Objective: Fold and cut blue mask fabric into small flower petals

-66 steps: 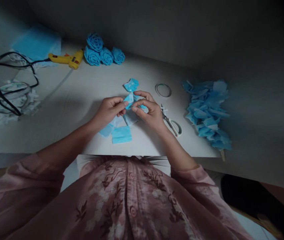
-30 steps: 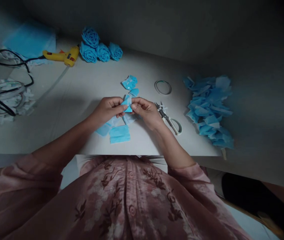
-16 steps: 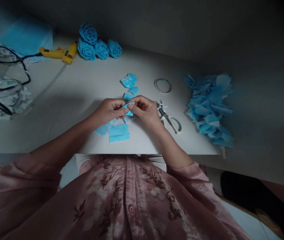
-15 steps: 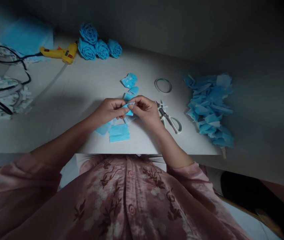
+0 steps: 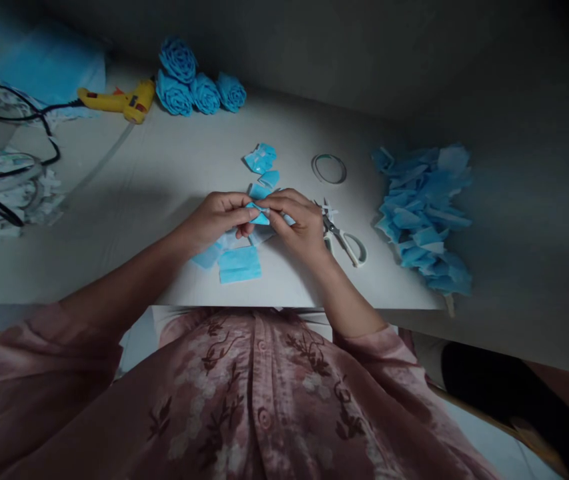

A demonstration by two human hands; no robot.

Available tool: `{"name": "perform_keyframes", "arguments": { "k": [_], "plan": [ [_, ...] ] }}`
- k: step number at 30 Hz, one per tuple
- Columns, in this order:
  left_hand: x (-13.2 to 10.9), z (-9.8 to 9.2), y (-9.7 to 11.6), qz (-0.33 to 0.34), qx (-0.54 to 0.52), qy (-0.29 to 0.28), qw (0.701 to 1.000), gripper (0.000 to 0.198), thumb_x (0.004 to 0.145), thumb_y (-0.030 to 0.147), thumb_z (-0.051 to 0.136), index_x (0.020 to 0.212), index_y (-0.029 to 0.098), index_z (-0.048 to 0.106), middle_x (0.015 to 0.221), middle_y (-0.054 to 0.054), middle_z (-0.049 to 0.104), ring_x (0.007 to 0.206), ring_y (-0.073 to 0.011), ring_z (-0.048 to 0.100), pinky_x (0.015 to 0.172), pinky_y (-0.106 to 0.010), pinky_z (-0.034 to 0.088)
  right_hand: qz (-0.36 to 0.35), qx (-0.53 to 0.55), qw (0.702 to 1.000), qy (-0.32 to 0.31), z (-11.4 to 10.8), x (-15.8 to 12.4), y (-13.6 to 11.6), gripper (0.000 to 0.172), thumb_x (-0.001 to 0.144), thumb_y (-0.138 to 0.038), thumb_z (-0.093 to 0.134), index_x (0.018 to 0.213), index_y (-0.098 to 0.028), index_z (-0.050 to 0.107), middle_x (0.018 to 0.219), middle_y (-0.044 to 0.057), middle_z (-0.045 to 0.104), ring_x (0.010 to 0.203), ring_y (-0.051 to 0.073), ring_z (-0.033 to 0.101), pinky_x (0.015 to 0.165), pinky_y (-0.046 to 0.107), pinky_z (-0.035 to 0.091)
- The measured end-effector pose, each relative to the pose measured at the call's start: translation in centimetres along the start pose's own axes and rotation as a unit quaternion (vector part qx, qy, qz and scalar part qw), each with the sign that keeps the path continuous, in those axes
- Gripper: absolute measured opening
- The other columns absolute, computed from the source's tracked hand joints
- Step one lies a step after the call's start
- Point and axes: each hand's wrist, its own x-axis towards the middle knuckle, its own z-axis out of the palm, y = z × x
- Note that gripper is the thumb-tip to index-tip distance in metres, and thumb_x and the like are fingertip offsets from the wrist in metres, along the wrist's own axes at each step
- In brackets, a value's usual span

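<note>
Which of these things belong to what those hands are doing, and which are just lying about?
Part of the job:
small blue piece, pinched by left hand and right hand
probably the matching blue rectangle nearby

Apparently lying about, untouched:
scissors
glue gun
ring
four blue roses

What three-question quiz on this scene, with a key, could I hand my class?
1. Multiple choice: what do the left hand and the right hand pinch between them?
A) a black cord
B) a blue piece
C) a ring

2. True or false: the scissors lie on the right hand's side of the table.

3. Count: how many blue roses lie near the yellow glue gun?

Key: 1. B; 2. true; 3. four.
</note>
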Motion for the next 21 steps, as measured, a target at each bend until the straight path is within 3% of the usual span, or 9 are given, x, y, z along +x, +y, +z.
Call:
{"name": "perform_keyframes", "arguments": {
  "k": [8,13,17,21],
  "plan": [
    [-0.07,0.21,0.06,-0.006,0.014,0.008,1.0,0.031,0.078,0.041,0.08,0.067,0.019,0.062,0.061,0.0,0.063,0.054,-0.0096,0.055,0.054,-0.023,0.045,-0.009,-0.018,1.0,-0.013,-0.04,0.12,0.17,0.026,0.104,-0.03,0.059,0.108,-0.029,0.084,0.107,0.006,0.081,0.104,0.024,0.073,0.098,0.045,0.057],
    [0.14,-0.09,-0.32,0.007,0.02,0.028,0.999,0.024,0.077,0.036,0.078,0.069,0.019,0.062,0.061,0.001,0.064,0.054,-0.0096,0.055,0.054,-0.023,0.045,-0.001,0.01,1.0,-0.011,0.07,0.0,0.04,0.028,0.105,-0.033,0.057,0.115,-0.028,0.083,0.114,0.007,0.082,0.108,0.023,0.073,0.102,0.045,0.057],
    [0.14,-0.1,-0.03,0.018,0.039,0.053,0.998,0.021,0.08,0.035,0.075,0.073,0.019,0.064,0.062,0.001,0.065,0.054,-0.0094,0.055,0.056,-0.023,0.046,0.129,0.104,0.986,0.011,0.08,-0.03,-0.11,0.038,0.106,-0.051,0.058,0.131,-0.029,0.076,0.116,0.006,0.08,0.105,0.021,0.073,0.096,0.041,0.061],
    [0.01,0.09,0.49,0.023,0.105,0.066,0.992,0.022,0.081,0.036,0.075,0.073,0.019,0.063,0.062,0.001,0.064,0.055,-0.0098,0.055,0.056,-0.022,0.046,0.236,0.211,0.949,-0.003,0.01,0.09,0.1,0.053,0.095,-0.069,0.067,0.129,-0.028,0.075,0.102,0.003,0.076,0.093,0.018,0.071,0.079,0.032,0.063]
  ]
}}
